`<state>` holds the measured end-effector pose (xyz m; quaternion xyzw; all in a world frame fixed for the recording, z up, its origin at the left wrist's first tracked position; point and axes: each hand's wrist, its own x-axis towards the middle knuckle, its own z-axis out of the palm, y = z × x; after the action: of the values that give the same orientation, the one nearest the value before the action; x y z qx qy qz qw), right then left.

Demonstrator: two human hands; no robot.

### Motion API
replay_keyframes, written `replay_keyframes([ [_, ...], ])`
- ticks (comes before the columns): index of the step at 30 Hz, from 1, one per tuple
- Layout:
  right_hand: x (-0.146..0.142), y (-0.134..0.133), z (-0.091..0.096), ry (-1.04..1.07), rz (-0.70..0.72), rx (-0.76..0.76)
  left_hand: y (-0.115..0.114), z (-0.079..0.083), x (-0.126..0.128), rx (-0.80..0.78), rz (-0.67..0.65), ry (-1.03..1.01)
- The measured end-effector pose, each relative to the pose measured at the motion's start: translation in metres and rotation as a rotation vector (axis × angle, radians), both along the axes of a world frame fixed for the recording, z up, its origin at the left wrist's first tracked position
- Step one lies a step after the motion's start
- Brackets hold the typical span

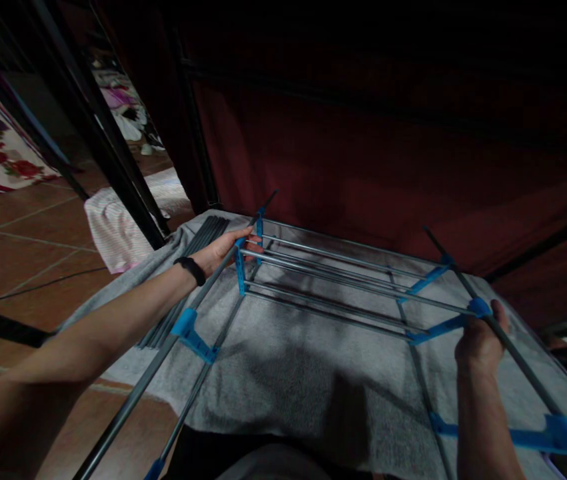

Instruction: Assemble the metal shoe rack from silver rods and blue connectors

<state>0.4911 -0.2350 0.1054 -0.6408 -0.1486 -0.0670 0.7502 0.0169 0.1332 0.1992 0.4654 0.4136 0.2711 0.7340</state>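
Note:
A partly built metal rack (328, 265), made of grey tubes joined by blue plastic brackets, lies over a grey cloth. My left hand (226, 250), with a dark band at the wrist, closes round the rack's left side, its fingers by an upper blue bracket (241, 270). On the right side, my right hand (480, 343) wraps the long tube beside another blue bracket (478, 308); some of its fingers are hidden. Several crossbars run between the two sides. A lower left bracket (194, 337) and a lower right bracket (533, 437) sit nearer to me.
Several loose grey tubes (203, 243) lie together on the grey cloth (283, 380), left of the rack. Dark red fabric (388, 153) hangs behind. Dark metal posts (128, 180) and a striped cloth (118, 230) stand at left, over a tiled floor (28, 260) with a cable.

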Motion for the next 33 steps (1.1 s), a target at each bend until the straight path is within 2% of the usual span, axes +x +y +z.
replay_keyframes([
  [4, 0.001, 0.005, 0.003, -0.023, 0.084, 0.071, 0.003, -0.001, 0.002, 0.007, -0.03, 0.006],
  [8, -0.006, 0.009, 0.006, -0.017, 0.085, 0.122, 0.001, -0.001, 0.004, 0.051, -0.053, 0.065],
  [17, -0.013, 0.012, 0.012, -0.012, 0.064, 0.105, 0.001, 0.002, 0.006, 0.059, -0.042, 0.111],
  [28, -0.001, 0.012, 0.002, 0.004, 0.08, 0.185, 0.005, -0.007, 0.005, 0.062, -0.081, 0.077],
  [33, -0.001, 0.011, 0.006, 0.007, 0.032, 0.124, 0.005, -0.006, 0.004, 0.081, -0.096, 0.103],
])
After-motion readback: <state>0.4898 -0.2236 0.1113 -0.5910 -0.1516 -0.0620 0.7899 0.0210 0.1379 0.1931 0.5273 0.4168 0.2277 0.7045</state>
